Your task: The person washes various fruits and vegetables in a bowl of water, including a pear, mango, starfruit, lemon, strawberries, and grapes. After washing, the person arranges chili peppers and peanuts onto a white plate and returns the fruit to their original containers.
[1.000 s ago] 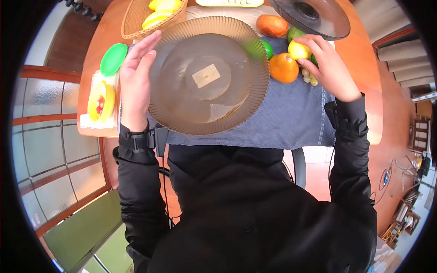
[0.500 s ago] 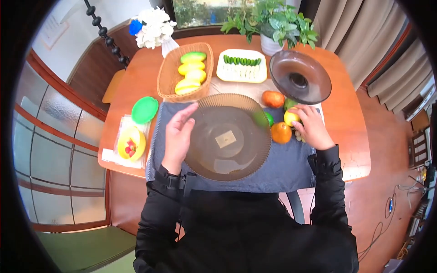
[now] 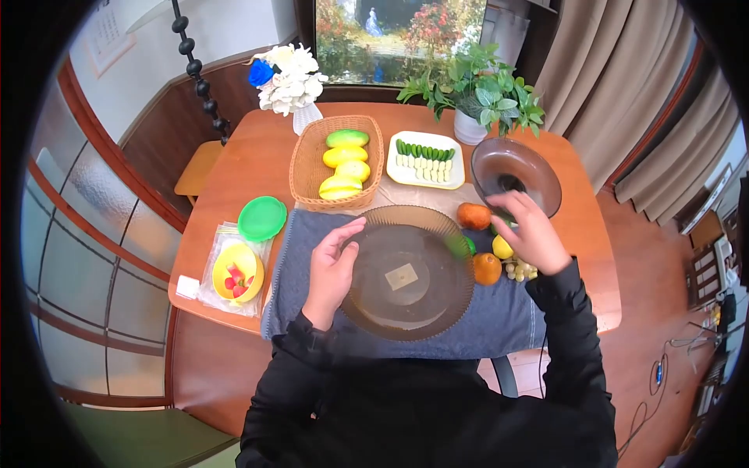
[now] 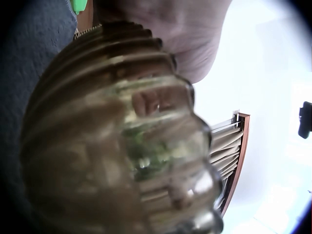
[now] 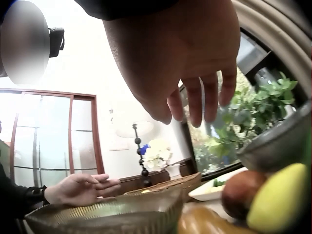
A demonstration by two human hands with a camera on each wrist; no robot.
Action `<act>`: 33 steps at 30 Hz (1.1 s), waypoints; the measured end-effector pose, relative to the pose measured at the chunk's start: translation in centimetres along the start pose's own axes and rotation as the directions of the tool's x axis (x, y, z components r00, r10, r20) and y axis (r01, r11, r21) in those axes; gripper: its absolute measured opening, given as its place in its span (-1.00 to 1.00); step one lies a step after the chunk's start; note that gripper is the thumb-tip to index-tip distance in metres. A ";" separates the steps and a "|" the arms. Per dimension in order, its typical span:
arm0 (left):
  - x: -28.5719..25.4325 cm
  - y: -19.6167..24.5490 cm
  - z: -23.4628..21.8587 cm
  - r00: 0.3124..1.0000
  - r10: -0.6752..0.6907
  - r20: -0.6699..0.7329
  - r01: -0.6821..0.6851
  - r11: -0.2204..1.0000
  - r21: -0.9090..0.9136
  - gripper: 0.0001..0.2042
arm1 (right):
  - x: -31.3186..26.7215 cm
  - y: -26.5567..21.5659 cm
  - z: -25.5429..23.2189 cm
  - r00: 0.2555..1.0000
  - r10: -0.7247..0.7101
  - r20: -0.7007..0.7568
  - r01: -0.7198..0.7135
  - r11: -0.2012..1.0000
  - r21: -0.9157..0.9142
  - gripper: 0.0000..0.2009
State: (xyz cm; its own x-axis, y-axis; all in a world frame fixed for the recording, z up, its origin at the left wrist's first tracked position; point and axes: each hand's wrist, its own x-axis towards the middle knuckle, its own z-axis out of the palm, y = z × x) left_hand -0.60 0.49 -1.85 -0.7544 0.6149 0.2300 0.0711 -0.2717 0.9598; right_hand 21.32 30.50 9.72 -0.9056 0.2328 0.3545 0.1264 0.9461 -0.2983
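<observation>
A large brown-tinted ribbed glass bowl point(image 3: 374, 308) stands on the blue cloth. My left hand point(image 3: 331, 269) is at the bowl's left rim, fingers extended. Over the fruit on the right is my right hand point(image 3: 534, 234), fingers loosely bent and holding nothing. Below and beside it lie a yellow lemon point(image 3: 502, 249), an orange pear-shaped fruit point(image 3: 488, 270), a reddish-brown fruit point(image 3: 473, 216) and pale grapes point(image 3: 518, 271). A green fruit point(image 3: 470, 246) shows by the bowl's right edge. In the right wrist view, the right hand point(image 5: 190, 63) hovers above the lemon point(image 5: 278, 197), fingers apart from it.
A wicker basket point(image 3: 298, 175) of yellow and green fruit stands behind, beside a white tray point(image 3: 458, 176) of small green and white pieces. Another dark glass dish point(image 3: 542, 175) is back right. At left are a green lid point(image 3: 262, 219) and a yellow bowl point(image 3: 249, 257) with red pieces.
My right hand has let go of the lemon and lifted away from it. The left hand stays by the bowl's rim. The head view has tilted up, showing more of the table's far side.
</observation>
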 end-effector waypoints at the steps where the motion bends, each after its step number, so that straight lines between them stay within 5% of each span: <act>1: 0.0 -0.1 0.0 1.000 -0.003 0.000 0.003 1.000 -0.006 -0.66 | 1.8 -0.5 -0.2 0.999 -0.007 0.041 0.002 0.993 0.118 -0.63; 4: 0.1 -0.3 -0.1 1.000 0.009 -0.003 -0.009 1.000 -0.020 -0.66 | 8.4 0.6 2.2 0.973 -0.145 0.179 0.129 0.987 0.094 -0.54; 9: 0.0 -0.7 0.0 0.999 0.034 -0.025 -0.035 0.998 -0.046 -0.68 | 20.4 5.0 9.2 0.843 0.060 0.534 0.018 0.990 -0.139 -0.31; 14: -0.3 -0.2 0.2 0.999 0.037 0.001 -0.037 0.999 0.037 -0.70 | 28.6 13.1 16.6 0.796 0.187 0.575 -0.055 0.969 -0.240 -0.33; 15: -0.5 0.2 0.2 1.000 0.017 0.011 -0.017 0.999 0.048 -0.69 | 29.2 14.1 18.0 0.856 0.219 0.468 -0.071 0.947 -0.313 -0.42; 18: -0.7 0.8 0.2 0.999 0.048 0.015 -0.049 0.993 0.111 -0.69 | 30.8 17.4 20.4 0.884 0.180 0.432 -0.050 0.954 -0.296 -0.42; 20: -0.9 0.7 0.1 0.998 0.056 -0.002 -0.055 0.987 0.150 -0.70 | 32.1 18.1 21.4 0.775 0.285 0.564 -0.125 0.944 -0.305 -0.31; 23: -0.8 0.7 0.0 0.997 0.083 0.002 -0.082 0.974 0.212 -0.70 | 32.7 17.4 20.7 0.727 0.260 0.636 -0.050 0.943 -0.328 -0.32; 28: -0.8 1.1 0.3 0.997 0.071 -0.013 -0.067 0.982 0.179 -0.70 | 33.4 18.5 21.3 0.748 0.228 0.623 0.025 0.929 -0.370 -0.46; 33: -0.6 1.1 0.3 0.996 0.087 0.021 -0.089 0.965 0.246 -0.69 | 33.9 19.4 19.4 0.854 0.174 0.490 -0.028 0.957 -0.290 -0.68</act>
State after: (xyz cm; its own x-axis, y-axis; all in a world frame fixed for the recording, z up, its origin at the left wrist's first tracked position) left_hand 0.16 0.06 -0.85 -0.7316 0.6041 0.3158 0.2969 -0.1346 0.9454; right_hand -14.79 52.38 -1.25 -0.9501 0.2526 -0.1832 0.2637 0.9638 -0.0387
